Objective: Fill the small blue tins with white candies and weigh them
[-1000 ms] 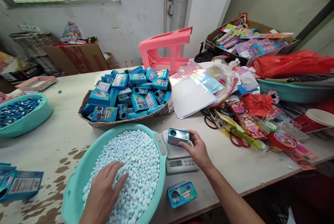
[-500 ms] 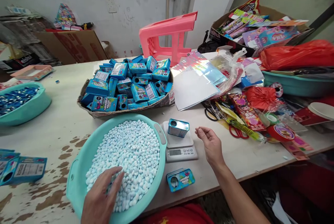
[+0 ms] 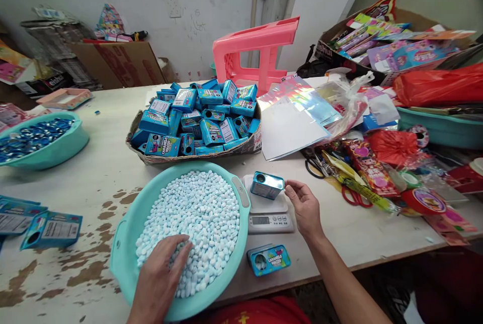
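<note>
Two hands working: my left hand (image 3: 162, 268) lies half-curled in the candies (image 3: 204, 208), any grip hidden; my right hand (image 3: 307, 209), fingers drawn narrow, is at a tin (image 3: 267, 186) on the scale (image 3: 271, 221), contact uncertain. One finished-looking tin (image 3: 277, 258) shows candies inside; many in the carton (image 3: 254, 144) seemingly remain. The basin (image 3: 124, 263) crowds the scale.

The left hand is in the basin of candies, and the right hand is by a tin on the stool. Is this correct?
Not on the stool: the head view shows the tin on the scale. The right hand is by it, and the left hand is in the basin of candies.
</note>
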